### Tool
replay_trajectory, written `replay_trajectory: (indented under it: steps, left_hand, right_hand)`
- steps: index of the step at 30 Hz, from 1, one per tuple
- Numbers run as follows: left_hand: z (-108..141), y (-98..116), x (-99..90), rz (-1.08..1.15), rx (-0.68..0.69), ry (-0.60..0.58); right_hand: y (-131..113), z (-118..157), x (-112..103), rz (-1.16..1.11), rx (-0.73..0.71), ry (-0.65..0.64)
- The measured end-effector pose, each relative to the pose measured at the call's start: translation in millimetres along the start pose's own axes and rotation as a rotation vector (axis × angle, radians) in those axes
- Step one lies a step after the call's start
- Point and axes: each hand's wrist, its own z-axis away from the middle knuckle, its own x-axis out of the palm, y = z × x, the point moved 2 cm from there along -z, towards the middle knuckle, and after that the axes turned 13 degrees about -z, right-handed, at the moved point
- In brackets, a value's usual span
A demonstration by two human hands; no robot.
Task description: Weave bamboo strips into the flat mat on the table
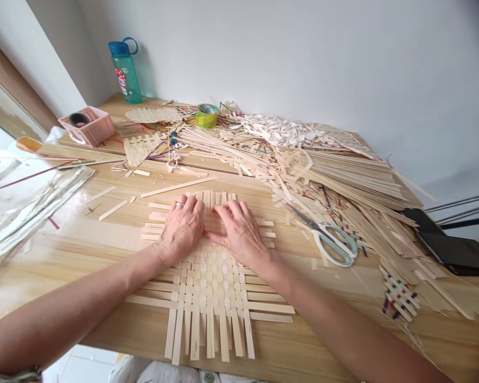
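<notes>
Head cam | I've got an open bamboo-strip weave (207,287) | left hand (181,229), right hand (239,234) flat on it, nearly touching | wooden table (303,340), white wall (303,64) upper right

A plain pale wall (303,69) runs behind the light wood tabletop (291,356); a brown-framed window (8,101) glows with daylight at the left; white floor tiles (80,367) show beyond the tabletop's near edge.

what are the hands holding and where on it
Nothing is gripped: the left hand and right hand press flat on the middle of the woven strip mat.
</notes>
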Motion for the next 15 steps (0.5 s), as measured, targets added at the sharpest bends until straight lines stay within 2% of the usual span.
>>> replay_trajectory:
  steps: [9, 15]
  left_hand:
    - [1.0, -3.0, -0.1, 0.031, 0.05, 0.045]
    - [1.2, -6.3, 3.5, -0.003, 0.088, 0.156]
  right_hand:
    - [-6.1, -2.4, -5.7, -0.02, 0.026, 0.002]
    - [-6.0, -3.9, -8.0, -0.009, 0.042, -0.01]
